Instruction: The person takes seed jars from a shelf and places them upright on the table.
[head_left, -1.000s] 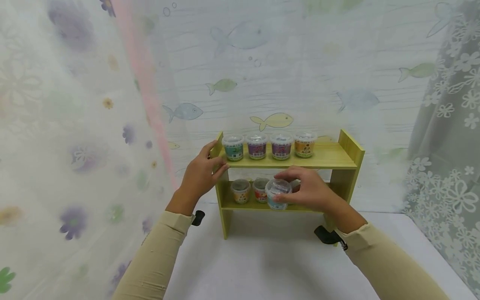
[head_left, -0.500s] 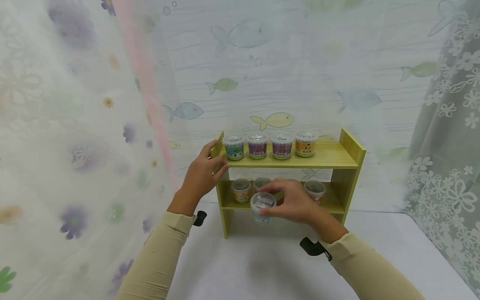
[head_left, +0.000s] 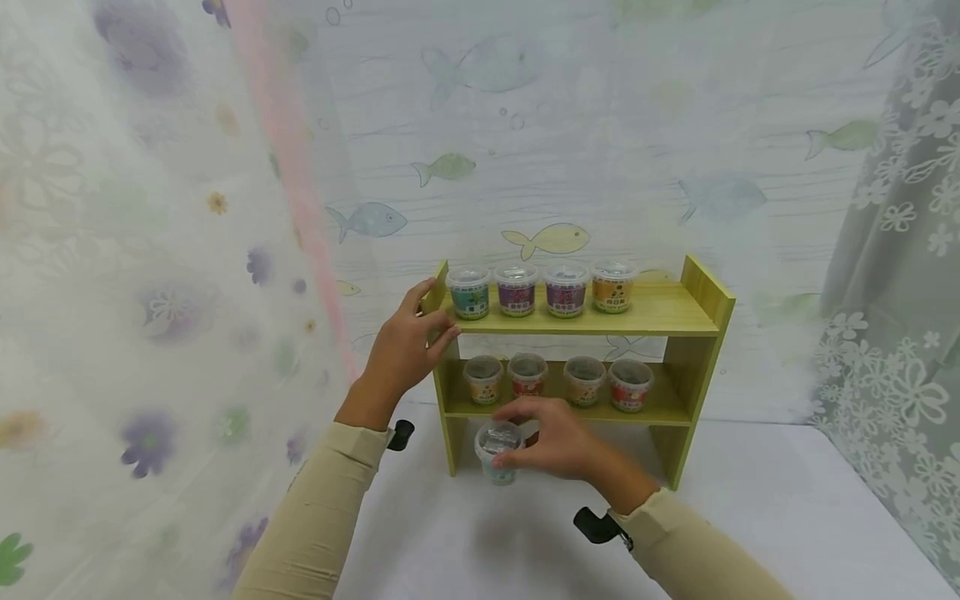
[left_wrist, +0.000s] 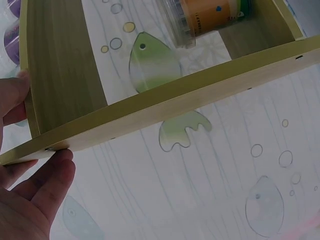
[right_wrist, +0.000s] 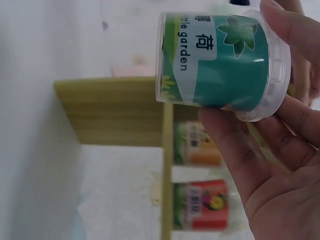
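Note:
Out in front of the shelf's lower left part, my right hand [head_left: 555,442] holds a lidded clear plastic cup [head_left: 497,462] between thumb and fingers. In the right wrist view the cup [right_wrist: 227,65] shows a teal "little garden" label with a green leaf. A shadow on the white table below suggests it is in the air. My left hand [head_left: 399,354] grips the upper left side panel of the small two-tier wooden shelf [head_left: 663,308]. Seen from the left wrist, thumb and fingers [left_wrist: 55,182] lie on either side of the board [left_wrist: 150,110].
On the upper tier stand a teal cup [head_left: 471,298], two purple cups [head_left: 517,296] and an orange cup [head_left: 612,292]. Orange cups [head_left: 483,385] and red cups [head_left: 632,388] line the lower tier. Patterned curtains [head_left: 360,125] hang behind and beside the white table [head_left: 420,542].
My right hand has carried the teal-labelled cup down and left, from in front of the lower tier to below it, uncovering the lower-tier cups. My left hand stays on the shelf panel.

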